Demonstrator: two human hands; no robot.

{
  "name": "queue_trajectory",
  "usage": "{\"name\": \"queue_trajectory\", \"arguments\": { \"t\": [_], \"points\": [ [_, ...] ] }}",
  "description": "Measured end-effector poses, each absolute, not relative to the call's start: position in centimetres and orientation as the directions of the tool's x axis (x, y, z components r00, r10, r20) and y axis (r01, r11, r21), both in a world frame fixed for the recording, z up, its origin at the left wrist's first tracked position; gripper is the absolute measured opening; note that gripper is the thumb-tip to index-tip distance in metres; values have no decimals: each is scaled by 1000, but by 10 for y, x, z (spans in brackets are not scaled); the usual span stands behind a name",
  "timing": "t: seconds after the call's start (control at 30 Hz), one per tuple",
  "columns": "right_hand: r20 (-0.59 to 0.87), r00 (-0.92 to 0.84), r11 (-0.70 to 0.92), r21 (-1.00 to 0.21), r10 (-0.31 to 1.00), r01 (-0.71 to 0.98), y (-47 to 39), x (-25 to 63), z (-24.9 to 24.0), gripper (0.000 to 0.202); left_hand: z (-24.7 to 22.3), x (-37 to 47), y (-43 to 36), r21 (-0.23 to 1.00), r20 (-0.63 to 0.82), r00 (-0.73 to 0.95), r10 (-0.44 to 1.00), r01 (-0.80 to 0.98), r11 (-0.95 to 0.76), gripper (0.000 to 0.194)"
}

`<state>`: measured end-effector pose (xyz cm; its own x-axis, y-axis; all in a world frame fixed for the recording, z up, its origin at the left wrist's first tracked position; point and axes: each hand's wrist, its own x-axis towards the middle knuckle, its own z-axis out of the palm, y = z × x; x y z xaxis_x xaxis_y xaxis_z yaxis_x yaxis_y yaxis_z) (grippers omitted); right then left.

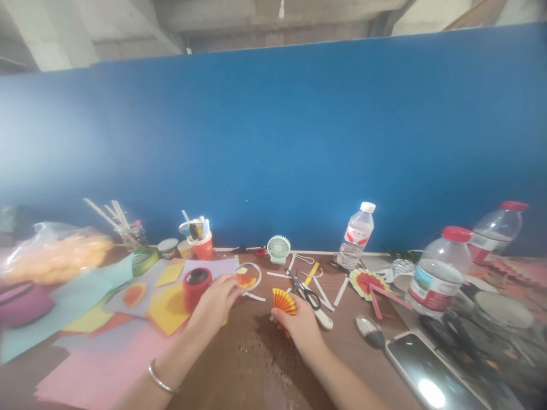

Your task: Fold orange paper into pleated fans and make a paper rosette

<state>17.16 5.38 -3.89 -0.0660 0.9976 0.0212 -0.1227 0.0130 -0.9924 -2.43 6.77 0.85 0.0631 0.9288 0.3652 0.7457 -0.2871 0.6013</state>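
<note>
My right hand [299,322] grips a yellow and orange pleated paper fan [284,302] between thumb and fingers, just above the brown table. To its left, my left hand [224,290] has its fingers pinched at the edge of a smaller orange pleated paper fan [247,281]. A white loop [258,272] curves round that smaller fan; whether it is tape or a paper strip I cannot tell. Scissors [305,290] with dark handles lie beyond my right hand, beside a white-handled tool [323,319]. A red roll [197,287] stands by my left wrist.
Coloured paper sheets [106,364] cover the left side. White strips [341,291], a small fan [278,249] and a red cup [200,248] sit farther back. Rightward are a red-and-yellow paper rosette [368,283], bottles [440,273], a spoon [370,330] and a phone [431,370].
</note>
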Motion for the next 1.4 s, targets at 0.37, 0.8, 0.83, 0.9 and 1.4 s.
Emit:
{"name": "queue_trajectory", "arguments": {
  "t": [0.37, 0.8, 0.83, 0.9, 1.4],
  "points": [
    [50, -149, -17, -909, 988, -416, 45, 177, -21, 35, 25, -21, 49, 452, 349, 155, 924, 836, -311, 22],
    [-49, -252, -213, -703, 966, -679, 46, 178, -26, 19, -10, -14, 29, 651, 126, 184, 975, 726, -221, 44],
    [-40, -243, -204, -684, 969, -700, 47, 180, -26, 19, -9, -13, 28, 653, 105, 181, 978, 729, -205, 42],
    [-10, -226, -177, -657, 974, -733, 48, 183, -25, 17, -7, -11, 27, 618, 91, 207, 974, 755, -218, 32],
    [51, -177, -112, -600, 983, -792, 49, 184, -32, 14, -10, -16, 19, 402, 123, 384, 915, 824, -400, 29]
  ]
}}
